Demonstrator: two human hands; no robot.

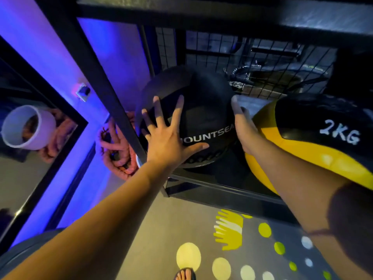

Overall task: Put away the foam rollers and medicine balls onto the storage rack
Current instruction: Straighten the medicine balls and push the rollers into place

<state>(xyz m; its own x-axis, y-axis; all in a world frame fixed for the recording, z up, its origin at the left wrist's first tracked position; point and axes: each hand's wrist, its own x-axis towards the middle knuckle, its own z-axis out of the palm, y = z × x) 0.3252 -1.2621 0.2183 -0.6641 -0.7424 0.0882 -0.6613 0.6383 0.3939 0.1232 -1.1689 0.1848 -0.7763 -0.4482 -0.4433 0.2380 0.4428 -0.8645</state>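
Black ball (201, 110), printed with white letters, sits low in the rack (113, 110), just inside its left post, on the bottom shelf above the front rail. Left hand (169, 142) lies flat on the ball's front with fingers spread wide. Right hand (242, 126) presses against the ball's right side, fingers together and pointing up, wedged between it and the yellow ball (314, 154). That second ball, yellow and black and marked "2KG", rests just beside the first on the same shelf, partly over the rail's edge. Neither hand grips anything; both are open against the black ball.

Behind the balls a wire mesh (252, 63) forms the rack's back, with dark shapes beyond it too dim to tell. A dark shelf runs overhead. Left of the rack, the wall glows blue-violet, and a black-framed mirror (40, 138) leans there, showing a white cup (26, 126) and orange rope. More orange rope (119, 150) lies coiled by the post. Floor below is a grey rug (181, 219) with yellow and white dots; a sandalled foot (185, 274) shows at the bottom edge.
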